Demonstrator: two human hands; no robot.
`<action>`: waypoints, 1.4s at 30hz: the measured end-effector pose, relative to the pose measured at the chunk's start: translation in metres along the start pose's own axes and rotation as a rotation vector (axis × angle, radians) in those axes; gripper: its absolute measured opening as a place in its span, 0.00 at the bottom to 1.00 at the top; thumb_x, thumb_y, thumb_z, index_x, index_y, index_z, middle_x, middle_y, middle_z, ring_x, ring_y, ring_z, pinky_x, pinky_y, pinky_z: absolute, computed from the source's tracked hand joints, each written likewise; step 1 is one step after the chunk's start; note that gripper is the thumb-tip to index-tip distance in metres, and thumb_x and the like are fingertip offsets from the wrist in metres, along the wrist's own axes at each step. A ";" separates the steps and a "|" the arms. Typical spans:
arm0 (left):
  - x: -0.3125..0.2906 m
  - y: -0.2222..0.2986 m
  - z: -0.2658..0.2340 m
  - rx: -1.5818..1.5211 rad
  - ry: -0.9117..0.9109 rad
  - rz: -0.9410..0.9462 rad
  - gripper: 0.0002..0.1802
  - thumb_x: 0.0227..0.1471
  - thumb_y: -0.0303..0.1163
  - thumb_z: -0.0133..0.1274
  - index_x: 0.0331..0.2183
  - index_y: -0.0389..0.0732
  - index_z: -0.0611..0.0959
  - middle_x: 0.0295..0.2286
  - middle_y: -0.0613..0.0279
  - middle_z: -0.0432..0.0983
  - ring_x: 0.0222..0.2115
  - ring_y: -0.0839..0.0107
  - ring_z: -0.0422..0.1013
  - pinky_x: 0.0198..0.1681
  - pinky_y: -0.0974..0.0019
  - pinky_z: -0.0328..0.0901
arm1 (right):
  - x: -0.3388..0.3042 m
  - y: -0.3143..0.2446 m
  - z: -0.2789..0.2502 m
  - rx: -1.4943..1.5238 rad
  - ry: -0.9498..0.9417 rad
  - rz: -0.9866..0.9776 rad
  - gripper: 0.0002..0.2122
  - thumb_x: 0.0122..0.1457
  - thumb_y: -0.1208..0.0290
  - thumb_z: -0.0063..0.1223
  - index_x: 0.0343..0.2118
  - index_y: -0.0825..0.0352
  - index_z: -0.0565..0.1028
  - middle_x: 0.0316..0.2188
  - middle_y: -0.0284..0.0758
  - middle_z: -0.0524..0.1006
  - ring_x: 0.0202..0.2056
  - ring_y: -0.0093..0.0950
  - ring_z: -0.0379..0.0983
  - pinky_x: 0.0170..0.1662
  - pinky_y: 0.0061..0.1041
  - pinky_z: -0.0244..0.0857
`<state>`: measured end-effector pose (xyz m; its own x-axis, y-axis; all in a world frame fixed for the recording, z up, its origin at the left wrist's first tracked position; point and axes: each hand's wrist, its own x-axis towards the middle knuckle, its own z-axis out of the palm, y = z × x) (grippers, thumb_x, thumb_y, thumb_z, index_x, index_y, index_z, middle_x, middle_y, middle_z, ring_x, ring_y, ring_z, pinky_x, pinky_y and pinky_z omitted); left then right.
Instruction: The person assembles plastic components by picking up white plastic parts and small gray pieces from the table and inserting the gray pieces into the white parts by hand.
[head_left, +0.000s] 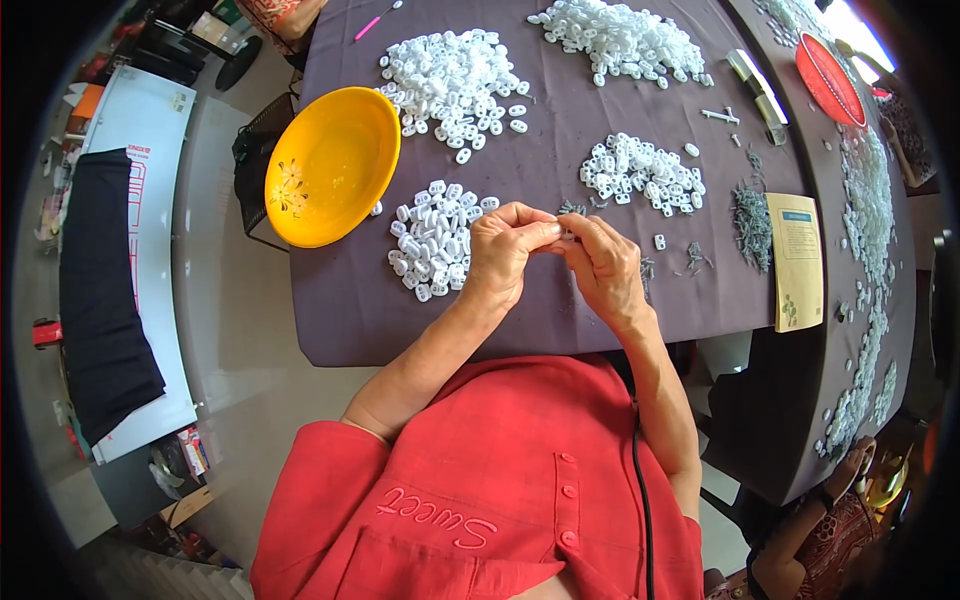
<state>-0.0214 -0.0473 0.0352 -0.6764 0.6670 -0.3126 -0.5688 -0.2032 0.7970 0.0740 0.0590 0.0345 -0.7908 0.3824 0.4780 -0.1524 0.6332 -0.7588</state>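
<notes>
My left hand [497, 252] and my right hand [607, 262] meet above the near part of the table, thumbs and fingertips pinched together. Between them shows a sliver of a small white plastic piece [567, 236], mostly hidden by the fingers. Just left of my left hand lies a heap of white oval pieces with two dark spots [425, 245]. Beyond my right hand is a heap of similar small white two-hole pieces [640, 172]. A single white piece [660, 242] and a few thin grey bits [694, 260] lie to its right.
A yellow bowl [345, 150] sits at the table's left edge. Larger white heaps [450, 80] [625, 40] lie farther back. Grey slender bits [752, 225] are piled beside a tan booklet [797, 265]. On the right-hand table are a red basket [828, 80] and another person's arm [850, 470].
</notes>
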 end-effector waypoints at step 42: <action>-0.005 -0.005 -0.015 0.192 0.053 0.011 0.01 0.44 0.20 0.54 0.25 0.33 0.79 0.23 0.60 0.75 0.24 0.75 0.72 0.31 0.74 0.69 | -0.016 0.016 0.011 0.226 -0.122 0.263 0.13 0.47 0.79 0.56 0.39 0.70 0.73 0.25 0.35 0.76 0.22 0.22 0.73 0.25 0.19 0.65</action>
<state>-0.0222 -0.0605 0.0253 -0.7084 0.6258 -0.3265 -0.4650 -0.0658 0.8828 0.0772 0.0552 0.0102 -0.8832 0.4207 0.2072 -0.0507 0.3537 -0.9340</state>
